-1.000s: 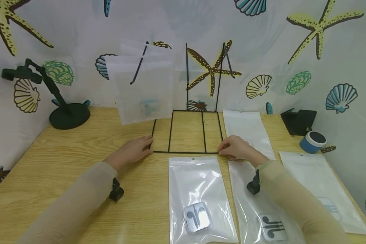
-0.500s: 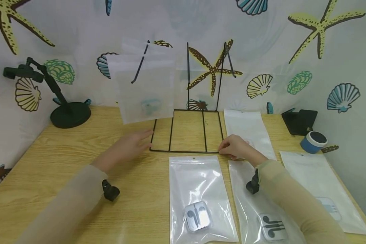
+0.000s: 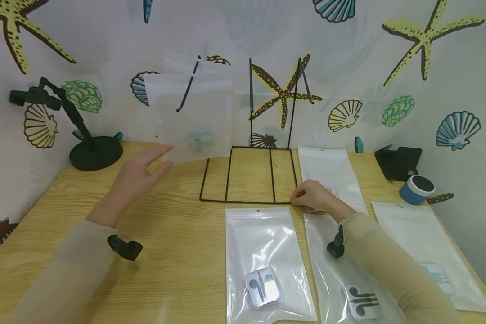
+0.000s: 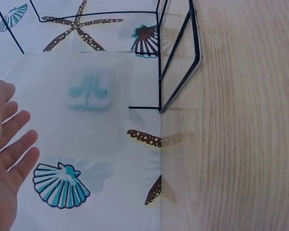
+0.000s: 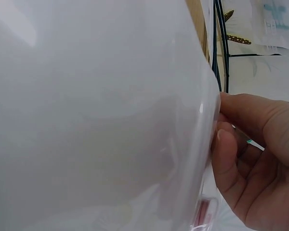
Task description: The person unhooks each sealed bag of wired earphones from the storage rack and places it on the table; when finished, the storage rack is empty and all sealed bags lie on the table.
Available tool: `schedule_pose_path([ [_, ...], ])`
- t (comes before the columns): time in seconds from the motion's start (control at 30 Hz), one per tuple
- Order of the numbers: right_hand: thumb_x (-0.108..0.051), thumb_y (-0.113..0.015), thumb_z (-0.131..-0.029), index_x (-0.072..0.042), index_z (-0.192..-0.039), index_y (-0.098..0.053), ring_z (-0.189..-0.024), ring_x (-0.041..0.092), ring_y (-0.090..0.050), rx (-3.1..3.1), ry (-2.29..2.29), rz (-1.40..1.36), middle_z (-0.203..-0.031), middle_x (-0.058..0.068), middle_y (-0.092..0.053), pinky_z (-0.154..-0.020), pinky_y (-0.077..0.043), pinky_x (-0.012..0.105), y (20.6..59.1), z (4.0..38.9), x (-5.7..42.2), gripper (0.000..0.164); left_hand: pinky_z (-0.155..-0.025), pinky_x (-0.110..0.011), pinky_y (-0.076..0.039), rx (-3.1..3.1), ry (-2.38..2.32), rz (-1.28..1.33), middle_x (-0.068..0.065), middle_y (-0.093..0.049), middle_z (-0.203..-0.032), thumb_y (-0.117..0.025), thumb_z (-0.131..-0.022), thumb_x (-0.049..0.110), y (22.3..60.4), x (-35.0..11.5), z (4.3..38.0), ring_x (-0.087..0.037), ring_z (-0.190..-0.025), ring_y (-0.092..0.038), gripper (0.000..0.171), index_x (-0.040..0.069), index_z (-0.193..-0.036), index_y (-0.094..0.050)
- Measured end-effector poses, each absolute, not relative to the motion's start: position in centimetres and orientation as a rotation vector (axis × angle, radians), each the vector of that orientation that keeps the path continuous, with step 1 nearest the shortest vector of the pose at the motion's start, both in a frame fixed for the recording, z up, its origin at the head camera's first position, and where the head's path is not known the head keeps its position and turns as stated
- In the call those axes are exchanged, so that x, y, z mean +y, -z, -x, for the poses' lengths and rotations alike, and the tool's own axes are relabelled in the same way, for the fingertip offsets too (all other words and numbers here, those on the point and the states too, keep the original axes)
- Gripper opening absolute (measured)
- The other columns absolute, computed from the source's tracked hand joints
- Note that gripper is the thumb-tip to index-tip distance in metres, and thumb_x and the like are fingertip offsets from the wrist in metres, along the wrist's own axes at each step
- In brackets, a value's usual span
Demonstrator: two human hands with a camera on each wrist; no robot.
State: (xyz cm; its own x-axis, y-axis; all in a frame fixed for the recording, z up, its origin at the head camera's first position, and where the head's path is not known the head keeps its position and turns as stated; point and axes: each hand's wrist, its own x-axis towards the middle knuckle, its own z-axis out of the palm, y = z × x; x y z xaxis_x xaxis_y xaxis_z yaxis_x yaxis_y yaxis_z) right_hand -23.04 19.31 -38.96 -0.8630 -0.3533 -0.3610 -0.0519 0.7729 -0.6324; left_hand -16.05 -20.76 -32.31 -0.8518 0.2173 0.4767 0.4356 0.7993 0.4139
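Shell-and-starfish cloth [image 3: 235, 31] is hanging behind a wooden table [image 3: 162, 256]. Midway along the table's back edge a black wire rack [image 3: 261, 148] is standing, its base reaching forward over the tabletop. From the rack's left hook a frosty pouch [image 3: 202, 108] is hanging, with a blurred teal shape showing through. Glossy white packets are lying to the right: one [image 3: 263, 238] running toward the front edge, a second [image 3: 330, 270] just beside it, a third [image 3: 413, 243] along the right edge and a fourth [image 3: 324, 162] by the back edge. Near the back left corner a dark lamp [image 3: 95, 153] is leaning its arm leftward. The left hand [image 3: 134, 177] is holding nothing, fingers spread just beside the pouch. The right hand [image 3: 312, 196] seems to be pinching the rack's front right base corner, though plastic is partly blocking its wrist view. Toward the back right corner a black stand [image 3: 398, 163] and a smaller blue container [image 3: 415, 191] are sitting. Inside the front-centre packet an earphone case [image 3: 263, 288] is lying.
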Motion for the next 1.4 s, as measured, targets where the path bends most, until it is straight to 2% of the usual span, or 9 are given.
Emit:
schedule_pose_path([
  [0.2,-0.018,-0.062,-0.075,-0.013,-0.076,-0.065,-0.041,0.012,-0.042,2.507,0.869,0.301,-0.053,0.005,-0.050,-0.035,-0.038,0.021,39.0,23.0,19.4,0.006,-0.076,-0.035,-0.041,-2.298,0.724,0.407,-0.004,-0.049,-0.114,-0.057,-0.079,0.020,32.7,-21.7,17.0,-0.020,-0.101,-0.046,0.038,0.012,-0.116,-0.050],
  [0.3,-0.019,-0.062,-0.075,-0.013,-0.076,-0.065,-0.041,0.012,-0.042,2.504,0.865,0.298,-0.055,0.005,-0.051,-0.036,-0.039,0.021,39.1,23.0,19.4,0.006,-0.079,-0.037,-0.039,-2.244,0.812,0.358,-0.005,-0.047,-0.114,-0.060,-0.077,0.015,33.2,-22.0,17.6,-0.020,-0.099,-0.044,0.041,0.010,-0.116,-0.049],
  [0.43,-0.019,-0.063,-0.075,-0.013,-0.076,-0.065,-0.042,0.012,-0.043,2.509,0.866,0.291,-0.056,0.005,-0.052,-0.036,-0.039,0.021,39.1,23.0,19.4,0.006,-0.083,-0.037,-0.036,-2.266,0.993,0.312,-0.006,-0.042,-0.118,-0.058,-0.079,0.016,33.6,-22.0,18.5,-0.019,-0.103,-0.040,0.047,0.011,-0.122,-0.041],
  [0.63,-0.019,-0.063,-0.074,-0.013,-0.076,-0.065,-0.042,0.012,-0.043,2.510,0.874,0.285,-0.057,0.005,-0.052,-0.036,-0.040,0.022,39.3,23.1,19.3,0.006,-0.090,-0.038,-0.030,-2.270,1.306,0.243,-0.011,-0.035,-0.125,-0.052,-0.083,0.016,32.4,-20.6,18.7,-0.023,-0.111,-0.035,0.052,0.006,-0.128,-0.030],
  [0.87,-0.020,-0.063,-0.074,-0.014,-0.075,-0.065,-0.042,0.011,-0.043,2.509,0.872,0.289,-0.056,0.005,-0.052,-0.036,-0.040,0.021,39.4,23.1,19.2,0.006,-0.094,-0.032,-0.025,-2.213,1.620,0.136,-0.014,-0.027,-0.130,-0.047,-0.085,0.024,31.5,-19.7,19.7,-0.018,-0.117,-0.028,0.056,0.007,-0.132,-0.021],
  [1.0,-0.020,-0.063,-0.074,-0.014,-0.075,-0.065,-0.042,0.011,-0.043,2.511,0.865,0.291,-0.057,0.005,-0.052,-0.036,-0.040,0.021,39.4,23.0,19.3,0.006,-0.091,-0.032,-0.031,-2.128,1.718,0.156,-0.015,-0.035,-0.126,-0.047,-0.085,0.018,31.5,-19.3,20.3,-0.017,-0.112,-0.035,0.049,0.004,-0.128,-0.030],
  [1.13,-0.020,-0.063,-0.074,-0.014,-0.075,-0.065,-0.041,0.012,-0.043,2.508,0.866,0.296,-0.056,0.005,-0.051,-0.036,-0.040,0.021,39.3,23.0,19.3,0.006,-0.085,-0.027,-0.035,-2.096,1.691,0.137,-0.011,-0.048,-0.114,-0.046,-0.086,0.019,31.6,-18.8,20.6,-0.011,-0.101,-0.044,0.039,0.000,-0.119,-0.043],
  [1.27,-0.020,-0.063,-0.074,-0.013,-0.075,-0.065,-0.041,0.011,-0.042,2.507,0.869,0.293,-0.055,0.005,-0.051,-0.036,-0.039,0.021,39.1,23.0,19.2,0.007,-0.076,-0.023,-0.035,-2.080,1.682,0.073,-0.005,-0.052,-0.101,-0.046,-0.086,0.021,31.8,-18.5,20.7,-0.009,-0.089,-0.044,0.036,-0.004,-0.111,-0.047],
  [1.4,-0.020,-0.063,-0.074,-0.014,-0.075,-0.065,-0.042,0.011,-0.042,2.514,0.857,0.293,-0.056,0.004,-0.051,-0.036,-0.040,0.021,39.1,23.1,19.2,0.007,-0.073,-0.021,-0.034,-2.064,1.703,0.045,0.000,-0.052,-0.096,-0.045,-0.086,0.022,31.9,-18.2,20.7,-0.008,-0.085,-0.042,0.034,-0.003,-0.109,-0.049],
])
